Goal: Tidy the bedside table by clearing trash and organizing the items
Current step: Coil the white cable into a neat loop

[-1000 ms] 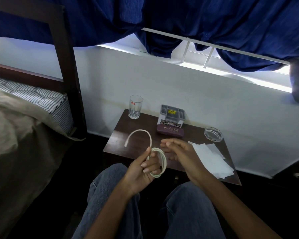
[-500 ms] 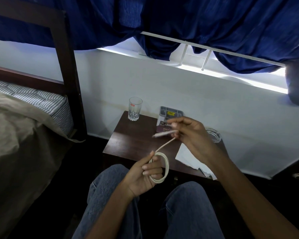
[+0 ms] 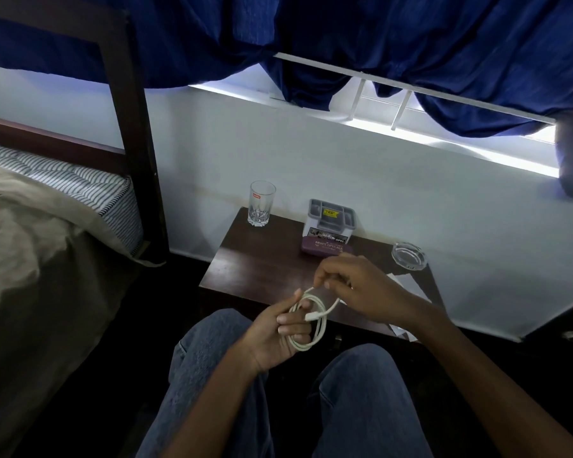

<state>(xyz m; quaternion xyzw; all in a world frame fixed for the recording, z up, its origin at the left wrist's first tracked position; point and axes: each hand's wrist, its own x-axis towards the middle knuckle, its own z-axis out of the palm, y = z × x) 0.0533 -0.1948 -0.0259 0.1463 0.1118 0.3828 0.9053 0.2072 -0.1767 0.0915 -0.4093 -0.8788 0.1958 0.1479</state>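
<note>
A white cable (image 3: 313,325) is coiled into a small loop in front of the dark wooden bedside table (image 3: 262,262). My left hand (image 3: 278,332) grips the coil, fingers through the loop. My right hand (image 3: 354,285) pinches the cable's free end just above the coil, its plug lying across the loop. On the table stand a clear glass (image 3: 261,203), a grey-lidded plastic box (image 3: 330,223), a purple glasses case (image 3: 326,249), a glass ashtray (image 3: 409,256) and white paper sheets (image 3: 411,282), partly hidden by my right arm.
A bed with a striped mattress (image 3: 80,186) and a beige sheet lies to the left behind a dark bedpost (image 3: 136,140). Blue curtains (image 3: 377,34) hang over the window above. My knees in blue jeans (image 3: 212,358) are just before the table.
My right hand has come back down from above the table toward the coil, bringing the cable's free end around the loop. My left hand has kept hold of the coil.
</note>
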